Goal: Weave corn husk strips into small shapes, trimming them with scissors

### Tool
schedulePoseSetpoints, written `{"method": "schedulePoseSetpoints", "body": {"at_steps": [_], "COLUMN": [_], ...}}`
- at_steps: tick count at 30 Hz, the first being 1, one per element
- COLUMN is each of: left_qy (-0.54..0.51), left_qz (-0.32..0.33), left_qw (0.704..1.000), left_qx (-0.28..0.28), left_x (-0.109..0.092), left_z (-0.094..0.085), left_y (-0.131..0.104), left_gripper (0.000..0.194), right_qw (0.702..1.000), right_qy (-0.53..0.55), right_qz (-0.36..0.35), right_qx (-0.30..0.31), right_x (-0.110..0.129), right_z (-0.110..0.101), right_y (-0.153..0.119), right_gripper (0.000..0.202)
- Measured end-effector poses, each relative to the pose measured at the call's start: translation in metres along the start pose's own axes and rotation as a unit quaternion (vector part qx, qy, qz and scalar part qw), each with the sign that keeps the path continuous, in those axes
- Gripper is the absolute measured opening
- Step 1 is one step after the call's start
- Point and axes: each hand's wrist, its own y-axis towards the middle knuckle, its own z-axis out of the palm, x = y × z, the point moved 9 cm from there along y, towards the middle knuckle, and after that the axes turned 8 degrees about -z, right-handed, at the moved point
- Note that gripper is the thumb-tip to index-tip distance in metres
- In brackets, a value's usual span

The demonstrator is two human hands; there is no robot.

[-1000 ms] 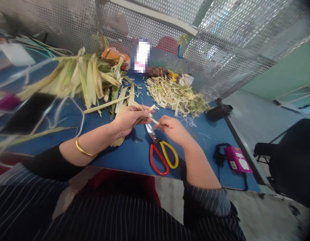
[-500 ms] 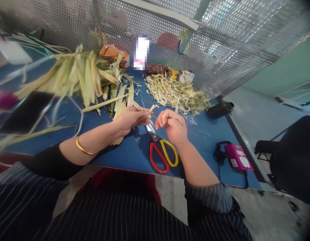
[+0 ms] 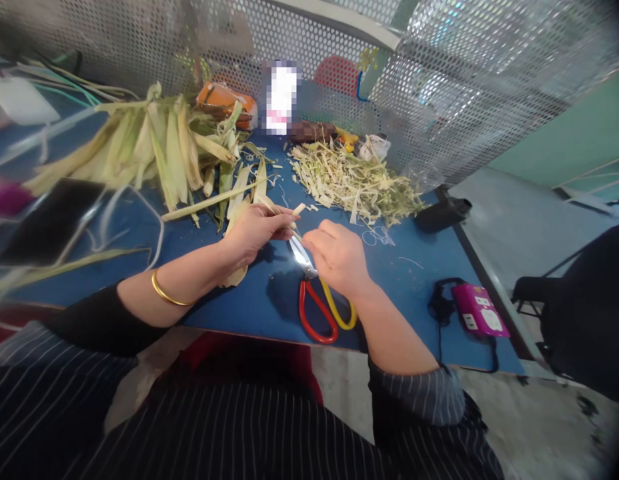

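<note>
My left hand (image 3: 254, 235) is closed in a pinch on a small folded piece of corn husk (image 3: 299, 209), whose pale end sticks out past the fingertips. Close by on the right, my right hand (image 3: 338, 257) has its fingers curled together at the husk's lower end. A fine white thread shows faintly between the hands in the earlier view; now the fingers hide it. Scissors (image 3: 310, 272) with one red and one yellow handle lie on the blue table (image 3: 259, 313) beneath my hands, partly covered by my right hand. A flat husk strip (image 3: 236, 275) lies under my left wrist.
A stack of corn husks (image 3: 139, 147) lies at the back left, near a dark phone-like slab (image 3: 49, 220). Shredded husk (image 3: 349, 177) is heaped at the back right. Loose thread (image 3: 379, 235), a black cylinder (image 3: 443, 215) and a magenta power strip (image 3: 480, 311) are on the right.
My right hand has moved left, closer to my left hand, and its fingers have curled in more. It now covers part of the yellow handle. My left hand still grips the husk.
</note>
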Motion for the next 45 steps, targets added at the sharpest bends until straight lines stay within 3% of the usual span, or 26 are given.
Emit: {"method": "schedulePoseSetpoints", "body": {"at_steps": [3, 8, 14, 20, 24, 28, 33, 35, 39, 41, 45], "left_qy": [0.024, 0.111, 0.162, 0.140, 0.171, 0.292, 0.331, 0.316, 0.191, 0.101, -0.027], "left_qz": [-0.011, -0.008, -0.017, -0.023, 0.052, 0.175, 0.207, 0.196, 0.105, 0.061, 0.000], "left_qw": [0.999, 0.987, 0.969, 0.964, 0.967, 0.934, 0.915, 0.922, 0.969, 0.986, 0.998], "left_qx": [0.023, 0.114, 0.185, 0.227, 0.180, 0.112, 0.105, 0.105, 0.119, 0.115, 0.063], "left_x": [0.002, 0.010, 0.018, 0.018, 0.006, -0.013, -0.018, -0.019, -0.012, -0.009, -0.004], "left_z": [0.005, 0.027, 0.043, 0.053, 0.049, 0.048, 0.052, 0.051, 0.043, 0.036, 0.017], "left_y": [-0.001, -0.009, -0.018, -0.023, -0.023, -0.033, -0.043, -0.042, -0.030, -0.023, -0.009], "left_gripper": [0.017, 0.009, 0.005, 0.003, 0.014, 0.011, 0.012, 0.010, 0.009, 0.012, 0.018], "right_qw": [1.000, 0.998, 0.990, 0.991, 0.987, 0.962, 0.920, 0.900, 0.855, 0.859, 0.899], "right_qy": [-0.013, -0.023, -0.139, -0.106, 0.012, 0.158, 0.276, 0.323, 0.411, 0.406, 0.359], "right_qz": [-0.015, -0.018, 0.019, 0.077, 0.158, 0.223, 0.278, 0.293, 0.314, 0.307, 0.230], "right_qx": [-0.017, -0.064, -0.008, 0.000, -0.017, -0.008, -0.002, -0.006, -0.040, -0.058, -0.097], "right_x": [0.008, 0.003, -0.012, -0.019, -0.034, -0.051, -0.061, -0.062, -0.069, -0.073, -0.064], "right_z": [-0.004, -0.009, 0.009, 0.010, 0.008, 0.020, 0.037, 0.042, 0.043, 0.037, 0.016], "right_y": [0.000, -0.003, -0.005, -0.005, -0.008, -0.012, -0.018, -0.020, -0.021, -0.020, -0.012], "right_gripper": [0.025, 0.023, 0.022, 0.021, 0.021, 0.020, 0.026, 0.026, 0.023, 0.020, 0.019]}}
